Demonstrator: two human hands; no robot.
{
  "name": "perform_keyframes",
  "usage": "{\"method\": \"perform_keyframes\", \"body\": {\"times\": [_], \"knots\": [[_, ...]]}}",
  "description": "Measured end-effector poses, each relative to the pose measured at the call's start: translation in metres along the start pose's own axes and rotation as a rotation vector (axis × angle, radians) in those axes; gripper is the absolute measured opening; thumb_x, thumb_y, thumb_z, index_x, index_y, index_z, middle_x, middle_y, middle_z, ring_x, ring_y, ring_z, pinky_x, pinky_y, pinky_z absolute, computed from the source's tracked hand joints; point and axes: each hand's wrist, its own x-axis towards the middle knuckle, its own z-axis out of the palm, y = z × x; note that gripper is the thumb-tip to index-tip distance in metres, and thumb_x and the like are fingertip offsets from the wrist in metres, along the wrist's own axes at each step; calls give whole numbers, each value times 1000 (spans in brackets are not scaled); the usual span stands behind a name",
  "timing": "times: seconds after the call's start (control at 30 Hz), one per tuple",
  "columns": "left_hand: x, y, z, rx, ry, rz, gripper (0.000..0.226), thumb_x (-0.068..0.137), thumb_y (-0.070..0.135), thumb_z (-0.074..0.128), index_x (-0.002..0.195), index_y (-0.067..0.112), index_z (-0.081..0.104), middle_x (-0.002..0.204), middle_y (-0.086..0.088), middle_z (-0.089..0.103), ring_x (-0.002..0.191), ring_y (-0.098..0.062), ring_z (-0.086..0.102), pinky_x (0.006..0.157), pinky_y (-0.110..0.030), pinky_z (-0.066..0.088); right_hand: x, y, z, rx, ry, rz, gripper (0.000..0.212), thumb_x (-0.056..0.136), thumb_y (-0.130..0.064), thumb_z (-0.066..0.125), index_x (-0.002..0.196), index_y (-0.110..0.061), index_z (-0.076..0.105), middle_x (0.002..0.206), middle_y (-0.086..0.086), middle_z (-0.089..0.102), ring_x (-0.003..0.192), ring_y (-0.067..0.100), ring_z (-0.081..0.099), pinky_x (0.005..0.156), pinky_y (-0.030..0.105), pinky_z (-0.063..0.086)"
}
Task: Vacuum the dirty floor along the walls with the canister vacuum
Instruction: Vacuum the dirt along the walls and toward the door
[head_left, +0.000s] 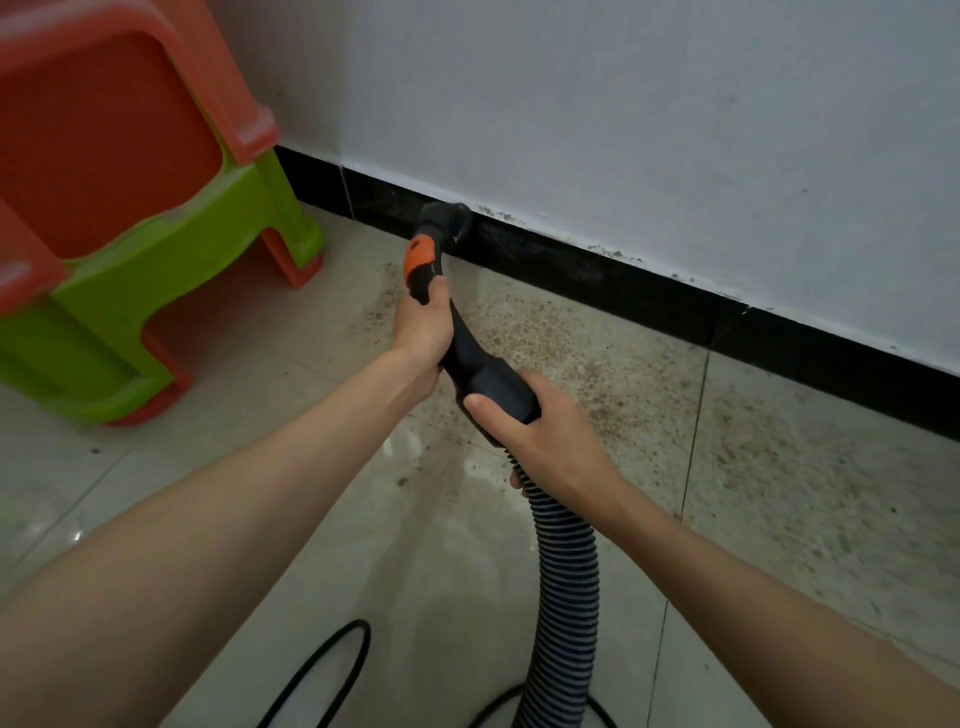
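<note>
The black vacuum handle (470, 358) with an orange patch (422, 258) points at the wall. Its nozzle tip (445, 217) sits against the black baseboard (649, 288). My left hand (423, 327) grips the upper part of the handle just below the orange patch. My right hand (535, 436) grips the thick lower end where the ribbed grey-black hose (566, 582) begins. The hose runs down to the bottom edge of the view. Brown dirt specks (597, 374) lie scattered on the beige floor tiles along the wall. The canister is out of view.
Stacked plastic stools, orange (104, 130) over green (171, 260), stand at the left by the wall corner. A thin black cable (322, 670) loops on the floor at the bottom. The white wall (623, 104) runs diagonally from upper left to right.
</note>
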Motion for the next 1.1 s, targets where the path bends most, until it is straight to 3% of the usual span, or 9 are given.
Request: {"method": "perform_keyframes", "body": {"times": [0.13, 0.23, 0.43, 0.6, 0.8, 0.97, 1.1], "knots": [[-4, 14, 4, -16, -19, 44, 44, 101, 37, 38, 133, 7, 42, 106, -8, 56, 107, -26, 57, 86, -33, 49, 2, -8, -7, -9, 32, -35, 30, 88, -46, 64, 106, -23, 54, 83, 2, 61, 43, 16, 59, 42, 29, 53], [-9, 22, 10, 17, -31, 26, 48, 100, 37, 38, 137, 7, 37, 118, -12, 56, 107, -27, 57, 84, -34, 49, 1, -10, -13, 13, 40, -19, 28, 88, -45, 64, 105, -25, 54, 85, 1, 62, 43, 15, 59, 42, 26, 52], [-29, 22, 26, 42, -75, 29, 49, 100, 38, 38, 138, 7, 34, 120, -12, 55, 107, -26, 57, 85, -35, 50, -18, -3, -25, 27, 91, -15, 25, 88, -44, 64, 105, -30, 51, 87, -1, 61, 46, 16, 60, 43, 27, 54], [-57, 8, 51, 105, -146, 18, 50, 100, 39, 37, 140, 9, 32, 125, -15, 53, 112, -30, 55, 95, -42, 49, -49, 12, -41, 43, 165, 5, 22, 88, -43, 65, 102, -32, 52, 86, 3, 63, 43, 12, 59, 40, 22, 49], [-100, -9, 99, 166, -266, 23, 52, 101, 37, 37, 142, 6, 30, 130, -15, 52, 115, -31, 54, 98, -42, 47, -97, 35, -70, 87, 286, 94, 29, 88, -41, 65, 110, -25, 54, 84, 5, 65, 46, 14, 61, 40, 22, 48], [-120, -16, 126, 217, -362, 22, 55, 101, 38, 36, 145, 6, 27, 135, -15, 49, 118, -32, 53, 92, -38, 46, -121, 43, -81, 112, 376, 116, 19, 89, -40, 64, 99, -27, 55, 78, 6, 65, 44, 19, 60, 39, 27, 51], [-116, -13, 117, 186, -424, -5, 55, 100, 38, 38, 142, 5, 30, 133, -16, 50, 116, -31, 54, 92, -38, 48, -121, 35, -71, 132, 383, 118, 25, 89, -41, 64, 103, -21, 57, 77, 7, 64, 43, 18, 60, 39, 24, 48]]}}
